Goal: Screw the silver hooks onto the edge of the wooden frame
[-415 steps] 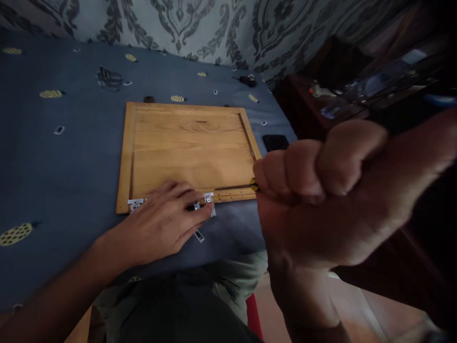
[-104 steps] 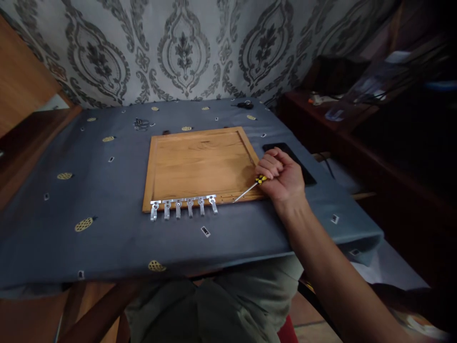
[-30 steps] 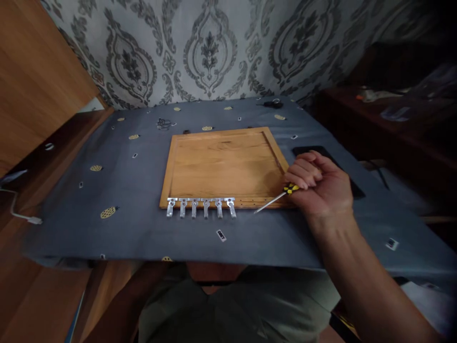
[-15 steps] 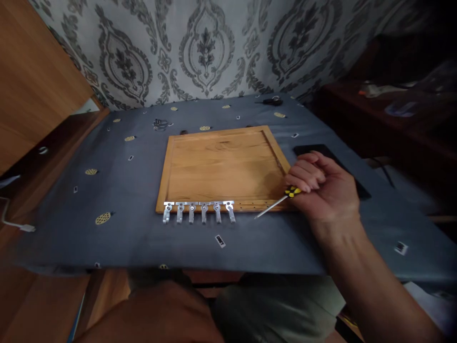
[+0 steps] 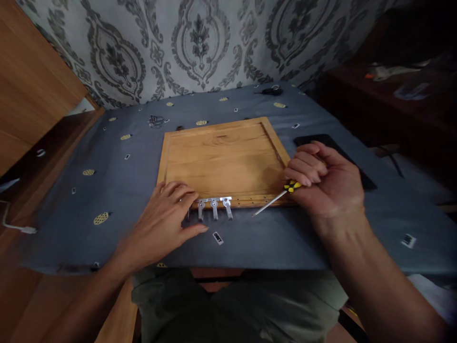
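Note:
My right hand (image 5: pixel 321 183) is closed round the black and yellow handle of a screwdriver (image 5: pixel 269 202), whose shaft slants down to the left past the front edge of a wooden panel (image 5: pixel 217 157). Over the panel's front left corner lies my left hand (image 5: pixel 169 214), fingers spread and thumb apart. Several metal hooks (image 5: pixel 214 208) line that front edge and jut toward me; the left hand hides the ones farthest left. Small holes dot the edge between the hooks and the screwdriver.
A black flat object (image 5: pixel 335 155) lies behind my right hand. Farther back are dark scissors or a similar tool (image 5: pixel 269 90) and small metal pieces (image 5: pixel 156 121). A grey patterned cloth (image 5: pixel 117 200) covers the table. At the left lies a white cable (image 5: pixel 26 230).
My left hand has come up from below the table edge onto the panel's front left corner, covering some hooks. The right hand still holds the screwdriver in nearly the same place.

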A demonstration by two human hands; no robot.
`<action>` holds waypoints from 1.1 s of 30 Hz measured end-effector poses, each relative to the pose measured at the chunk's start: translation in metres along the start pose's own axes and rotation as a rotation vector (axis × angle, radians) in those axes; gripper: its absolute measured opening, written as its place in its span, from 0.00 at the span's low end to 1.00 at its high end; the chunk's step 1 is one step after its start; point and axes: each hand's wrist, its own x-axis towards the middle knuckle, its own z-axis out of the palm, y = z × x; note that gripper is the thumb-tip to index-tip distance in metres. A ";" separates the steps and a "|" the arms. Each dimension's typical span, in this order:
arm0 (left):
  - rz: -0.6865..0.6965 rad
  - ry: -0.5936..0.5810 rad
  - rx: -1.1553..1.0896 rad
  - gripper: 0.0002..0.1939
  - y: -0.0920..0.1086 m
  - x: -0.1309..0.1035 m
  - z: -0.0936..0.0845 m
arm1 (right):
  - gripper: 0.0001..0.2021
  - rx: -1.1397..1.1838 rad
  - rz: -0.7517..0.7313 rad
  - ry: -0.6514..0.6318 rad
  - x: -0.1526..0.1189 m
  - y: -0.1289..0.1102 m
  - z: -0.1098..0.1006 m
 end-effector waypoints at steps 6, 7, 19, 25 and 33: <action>-0.031 -0.035 -0.043 0.12 -0.002 0.003 0.001 | 0.13 -0.007 0.002 0.013 -0.001 0.001 0.001; -0.034 -0.031 -0.046 0.12 -0.002 0.003 0.002 | 0.13 -0.006 0.002 0.014 -0.001 0.001 0.001; -0.022 -0.046 -0.039 0.12 -0.002 0.005 0.002 | 0.14 0.012 -0.010 0.029 -0.001 0.002 0.003; -0.046 0.004 0.012 0.26 -0.004 -0.002 -0.005 | 0.14 0.019 -0.008 0.004 0.000 0.000 -0.001; -0.065 0.178 -0.014 0.19 -0.002 -0.030 -0.014 | 0.17 -0.001 0.024 -0.033 0.000 0.000 -0.004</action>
